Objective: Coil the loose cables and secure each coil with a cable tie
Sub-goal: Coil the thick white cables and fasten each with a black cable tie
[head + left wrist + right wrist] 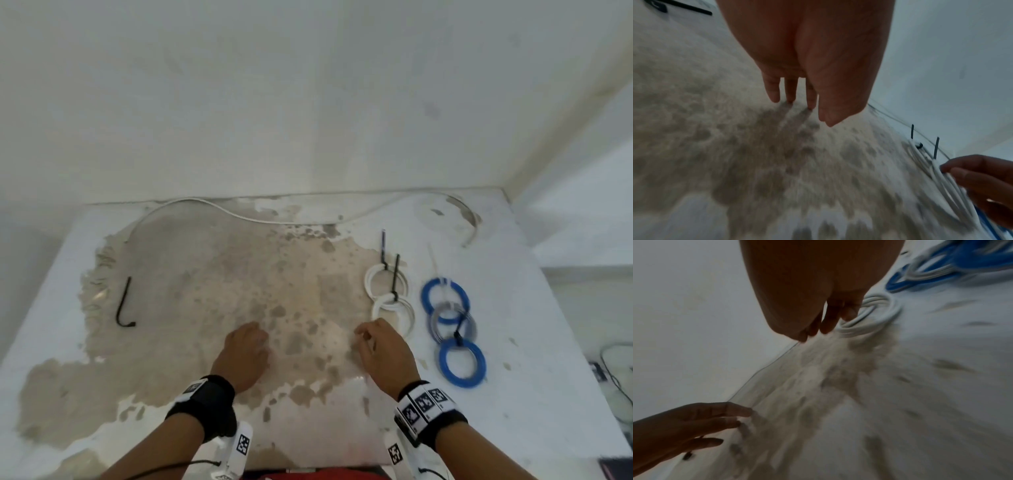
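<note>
While both hands hover low over the worn middle of the tabletop [191, 274], neither holds anything that can be made out.

Left hand [245, 353]: palm down, fingers extended and slightly spread. In the left wrist view its fingertips [774, 95] reach down to the surface, and contact appears likely but cannot be confirmed. Nothing is in its grasp.

Right hand [383, 353]: palm down, fingers loosely curled, thumb and forefinger drawn near each other. Whether they pinch a thin item cannot be told; the views are blurred. The hand sits just beside the near white coil [394, 313], at its near left edge.

Task items, right part of the tabletop:
- Two white coils, the near one overlapping the far white coil [385, 284], each bound with a black cable tie [395, 277] whose tail stands up.
- To their right, a chain of three overlapping coils: far blue coil [445, 298], grey coil [454, 323], near blue coil [462, 363].
- A loose white cable [239, 216] runs uncoiled along the far edge of the tabletop, curving round at the far right corner.
- A spare black cable tie [124, 305] lies alone at the left, well apart from both hands.
</note>
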Action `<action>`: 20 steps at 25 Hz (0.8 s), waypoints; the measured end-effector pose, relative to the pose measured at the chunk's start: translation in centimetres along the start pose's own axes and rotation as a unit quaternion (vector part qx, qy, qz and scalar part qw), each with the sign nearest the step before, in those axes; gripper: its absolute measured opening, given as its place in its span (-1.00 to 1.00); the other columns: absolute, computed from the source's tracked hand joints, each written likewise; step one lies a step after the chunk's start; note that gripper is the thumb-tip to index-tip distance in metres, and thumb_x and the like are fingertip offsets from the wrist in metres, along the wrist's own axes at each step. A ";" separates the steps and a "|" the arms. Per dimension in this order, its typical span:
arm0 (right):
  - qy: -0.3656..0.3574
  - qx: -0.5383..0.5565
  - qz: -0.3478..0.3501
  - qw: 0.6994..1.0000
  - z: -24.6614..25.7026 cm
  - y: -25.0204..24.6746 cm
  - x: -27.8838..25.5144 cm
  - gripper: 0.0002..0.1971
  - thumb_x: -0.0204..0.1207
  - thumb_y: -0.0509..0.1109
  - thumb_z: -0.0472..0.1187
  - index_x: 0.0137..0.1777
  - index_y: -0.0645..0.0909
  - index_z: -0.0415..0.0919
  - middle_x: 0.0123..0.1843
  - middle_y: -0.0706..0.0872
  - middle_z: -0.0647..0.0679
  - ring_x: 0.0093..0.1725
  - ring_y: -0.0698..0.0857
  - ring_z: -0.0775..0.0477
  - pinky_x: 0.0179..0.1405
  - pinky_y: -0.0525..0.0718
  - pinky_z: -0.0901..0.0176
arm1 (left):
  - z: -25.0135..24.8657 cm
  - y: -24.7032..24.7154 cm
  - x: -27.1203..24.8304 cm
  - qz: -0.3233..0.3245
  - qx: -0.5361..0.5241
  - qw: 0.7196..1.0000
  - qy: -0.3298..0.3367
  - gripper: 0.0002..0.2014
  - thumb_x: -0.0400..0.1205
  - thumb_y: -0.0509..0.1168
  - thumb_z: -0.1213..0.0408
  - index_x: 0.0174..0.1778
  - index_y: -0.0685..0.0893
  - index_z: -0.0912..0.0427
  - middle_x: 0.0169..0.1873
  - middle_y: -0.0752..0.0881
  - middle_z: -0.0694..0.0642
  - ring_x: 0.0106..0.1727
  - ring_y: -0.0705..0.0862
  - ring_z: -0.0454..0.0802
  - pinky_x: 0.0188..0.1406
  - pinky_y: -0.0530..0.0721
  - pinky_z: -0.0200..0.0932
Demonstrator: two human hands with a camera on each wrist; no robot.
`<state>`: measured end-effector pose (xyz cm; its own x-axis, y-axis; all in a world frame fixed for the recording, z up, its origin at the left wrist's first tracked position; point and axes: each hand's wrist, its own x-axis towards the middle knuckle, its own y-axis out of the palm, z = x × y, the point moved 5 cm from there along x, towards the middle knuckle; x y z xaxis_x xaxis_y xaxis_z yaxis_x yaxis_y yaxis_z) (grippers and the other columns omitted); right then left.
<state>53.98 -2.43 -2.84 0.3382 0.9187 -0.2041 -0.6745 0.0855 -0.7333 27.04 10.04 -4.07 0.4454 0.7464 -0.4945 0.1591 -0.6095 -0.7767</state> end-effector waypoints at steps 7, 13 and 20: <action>-0.086 -0.080 0.223 0.968 14.2 7.4 11.1 -0.79 0.74 0.24 -0.05 0.14 0.73 0.04 0.09 0.76 0.10 0.06 0.70 0.06 0.16 0.70 0.07 | 6.7 -9.7 3.3 -0.073 -0.125 0.990 -0.003 -0.81 0.76 0.19 0.12 0.10 0.72 -0.06 0.03 0.81 -0.03 0.05 0.72 -0.01 0.05 0.62 -0.17; -0.102 -0.064 0.270 0.955 28.7 17.8 19.2 -0.78 0.71 0.28 -0.10 0.13 0.77 -0.03 0.11 0.82 0.05 0.09 0.73 0.02 0.18 0.69 0.15 | 21.8 -22.3 10.4 -0.257 -0.206 0.935 -0.131 -0.74 0.67 0.21 0.14 0.21 0.64 0.13 0.15 0.72 0.22 0.20 0.69 0.28 0.22 0.64 0.09; -0.087 -0.022 0.256 0.962 36.2 24.2 23.9 -0.80 0.70 0.33 -0.17 0.16 0.79 -0.09 0.12 0.82 0.04 0.02 0.65 0.16 -0.14 0.43 0.71 | 31.3 -25.3 18.4 -0.087 -0.200 0.941 -0.258 -0.41 0.77 0.09 -0.07 0.52 0.51 0.36 0.48 0.58 0.33 0.47 0.55 0.31 0.45 0.53 0.05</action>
<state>21.99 35.59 -2.03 -0.1491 0.8872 -0.4366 -0.6935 -0.4085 -0.5934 3.66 47.53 -5.73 -0.0886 0.8122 -0.5766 0.5557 -0.4401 -0.7054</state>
